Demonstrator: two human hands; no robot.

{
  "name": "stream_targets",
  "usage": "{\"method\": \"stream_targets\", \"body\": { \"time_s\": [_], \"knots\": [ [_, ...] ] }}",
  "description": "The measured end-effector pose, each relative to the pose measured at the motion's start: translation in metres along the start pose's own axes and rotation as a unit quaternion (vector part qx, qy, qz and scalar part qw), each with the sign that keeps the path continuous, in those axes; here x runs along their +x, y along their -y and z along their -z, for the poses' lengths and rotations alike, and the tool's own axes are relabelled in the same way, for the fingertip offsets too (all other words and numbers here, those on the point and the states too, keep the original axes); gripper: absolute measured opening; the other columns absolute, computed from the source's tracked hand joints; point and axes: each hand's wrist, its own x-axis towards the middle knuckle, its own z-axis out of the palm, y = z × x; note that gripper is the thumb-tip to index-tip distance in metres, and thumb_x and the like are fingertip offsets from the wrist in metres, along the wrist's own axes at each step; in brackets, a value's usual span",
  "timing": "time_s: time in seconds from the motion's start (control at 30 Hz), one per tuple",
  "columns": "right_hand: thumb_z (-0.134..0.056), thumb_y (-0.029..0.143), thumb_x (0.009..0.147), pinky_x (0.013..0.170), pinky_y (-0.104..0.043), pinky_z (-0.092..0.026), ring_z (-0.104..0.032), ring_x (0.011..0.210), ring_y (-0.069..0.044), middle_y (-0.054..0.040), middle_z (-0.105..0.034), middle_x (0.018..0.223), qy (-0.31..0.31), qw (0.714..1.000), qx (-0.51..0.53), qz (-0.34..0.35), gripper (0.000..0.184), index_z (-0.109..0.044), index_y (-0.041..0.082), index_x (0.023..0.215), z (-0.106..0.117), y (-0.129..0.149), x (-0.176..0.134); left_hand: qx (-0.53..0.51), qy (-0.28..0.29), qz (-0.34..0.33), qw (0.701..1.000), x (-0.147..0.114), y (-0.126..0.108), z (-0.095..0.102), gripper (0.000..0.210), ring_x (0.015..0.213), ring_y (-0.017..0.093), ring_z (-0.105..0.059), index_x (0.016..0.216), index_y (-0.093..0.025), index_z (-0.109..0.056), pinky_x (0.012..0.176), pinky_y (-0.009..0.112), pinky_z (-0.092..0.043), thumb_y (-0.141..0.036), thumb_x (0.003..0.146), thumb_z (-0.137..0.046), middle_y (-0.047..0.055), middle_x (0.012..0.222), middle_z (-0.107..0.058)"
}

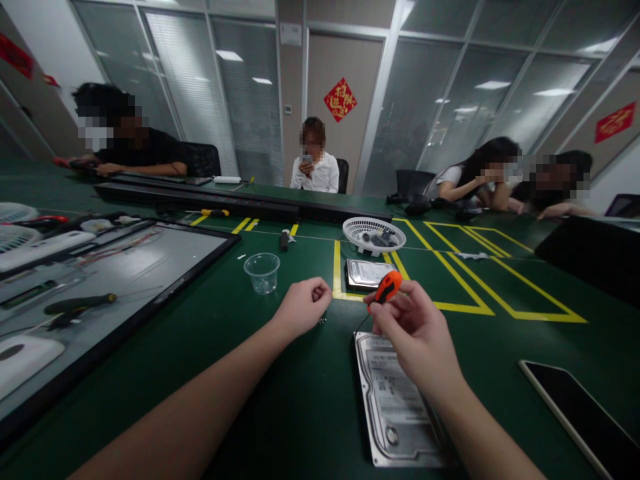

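Observation:
In the head view my right hand (417,320) is closed around the orange and black handle of a screwdriver (389,287). Its thin shaft points down toward the top left corner of a hard drive (395,400), which lies label up on the green table below that hand. My left hand (305,307) is curled closed to the left of it; whatever its fingers hold is hidden. Small screws (323,321) show on the table just under those fingers. Beyond my right hand lies a second hard drive (367,273). A clear plastic cup (263,272) stands past my left hand.
A white basket (374,235) with small dark parts stands farther back. At left is a large flat panel (125,287) with a screwdriver (80,304) on it. A phone (575,413) lies at right. Long black bars (225,200) cross the table. Several people sit around the far side.

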Motion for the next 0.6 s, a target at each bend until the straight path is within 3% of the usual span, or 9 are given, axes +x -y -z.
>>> {"method": "stream_targets", "body": {
  "time_s": [0.1, 0.27, 0.43, 0.6],
  "knots": [
    [-0.066, 0.028, 0.096, 0.062, -0.031, -0.05, -0.061, 0.064, -0.015, 0.0007, -0.063, 0.08, 0.011, 1.0, -0.005, -0.001, 0.016, -0.061, 0.023, 0.111, -0.0001, 0.0014, -0.0003, -0.002, 0.002, 0.0, 1.0, 0.0, -0.0001, 0.0003, 0.016, 0.07, 0.017, -0.063, 0.084, -0.019, -0.069, 0.064, 0.028, -0.045, -0.03, 0.088, -0.059, 0.001, 0.076, -0.069],
    [-0.073, 0.026, 0.091, 0.059, -0.029, -0.047, -0.057, 0.059, -0.015, 0.0051, -0.054, 0.066, -0.005, 1.0, -0.03, -0.006, 0.017, -0.06, 0.022, 0.101, 0.0007, -0.0007, -0.0002, 0.008, 0.0, -0.003, 1.0, 0.0, -0.0021, 0.0006, 0.016, 0.069, 0.016, -0.062, 0.082, -0.018, -0.069, 0.063, 0.028, -0.044, -0.03, 0.088, -0.059, 0.001, 0.075, -0.068],
    [-0.075, 0.025, 0.09, 0.062, -0.029, -0.047, -0.057, 0.061, -0.013, 0.0046, -0.056, 0.071, -0.007, 1.0, -0.015, 0.0, 0.019, -0.058, 0.023, 0.097, 0.0003, -0.001, 0.0005, 0.003, -0.001, 0.001, 1.0, 0.0005, -0.0016, -0.0003, 0.016, 0.07, 0.016, -0.062, 0.083, -0.018, -0.069, 0.063, 0.027, -0.044, -0.03, 0.088, -0.059, 0.001, 0.076, -0.068],
    [-0.069, 0.025, 0.094, 0.063, -0.03, -0.048, -0.058, 0.064, -0.014, 0.0017, -0.061, 0.079, 0.005, 1.0, -0.01, 0.014, 0.017, -0.062, 0.024, 0.109, 0.0009, 0.0003, -0.0004, 0.007, 0.0, 0.005, 1.0, 0.0005, -0.001, -0.0003, 0.016, 0.07, 0.016, -0.062, 0.084, -0.019, -0.07, 0.063, 0.028, -0.044, -0.03, 0.088, -0.059, 0.001, 0.076, -0.069]
  ]
}}
